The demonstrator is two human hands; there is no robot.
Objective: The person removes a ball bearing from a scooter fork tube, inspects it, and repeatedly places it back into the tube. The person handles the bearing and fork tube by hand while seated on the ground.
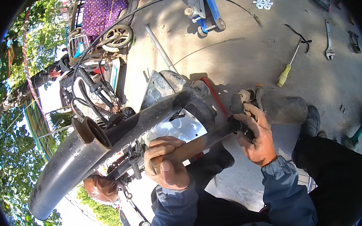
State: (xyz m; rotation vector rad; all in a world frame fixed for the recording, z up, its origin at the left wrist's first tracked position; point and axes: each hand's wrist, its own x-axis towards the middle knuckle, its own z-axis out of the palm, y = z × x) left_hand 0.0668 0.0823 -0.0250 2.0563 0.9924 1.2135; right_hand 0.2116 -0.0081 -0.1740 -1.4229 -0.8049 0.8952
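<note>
The left hand point(167, 163) is closed around the near end of a brown, straight, smooth-sided bar point(199, 144), with the thumb laid along its lower side and the fingers curled over its upper side. The bar slants up to the right, in front of the person's body, and its far end meets a small black fitting point(245, 132). The right hand point(255, 136) grasps this fitting between bent fingers and palm; its raised index finger lies beside a dark, rounded end piece point(236, 103). Whether that finger touches the end piece cannot be told. The bar's material is likewise unclear.

Just right of the end piece lies a dark grey, broad cylinder point(290, 108). To the left, a long, black, tubular frame member point(153, 115) runs near the bar, and a black, curved, trough-shaped guard point(68, 176) stands beside it.

Step in hand, as judged: handling the joint at the bar's far end, with the left hand as support and the right hand as the working hand. The next move calls for a steady left grip, the bar held in line with the fitting, and controlled finger force on the fitting. Keep the right fingertips clear of any pinch point between fitting and end piece.
</note>
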